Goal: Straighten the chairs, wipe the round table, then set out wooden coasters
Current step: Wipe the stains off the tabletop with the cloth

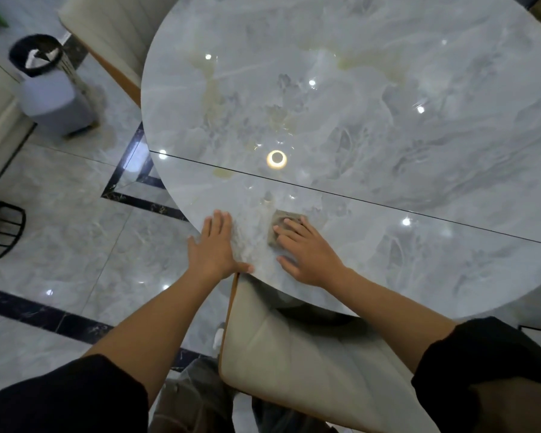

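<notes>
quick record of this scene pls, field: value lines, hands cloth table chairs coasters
table: round table, glossy grey marble top, yellowish patches near the middle
cloth: tan cloth, folded, on the table near its front edge
right: right hand flat on the cloth, fingers straight
left: left hand flat on the table edge, beside the cloth, not touching it
chairs: near chair at the front edge; far chair at back left
floor: bin at left
coasters: none in view
</notes>
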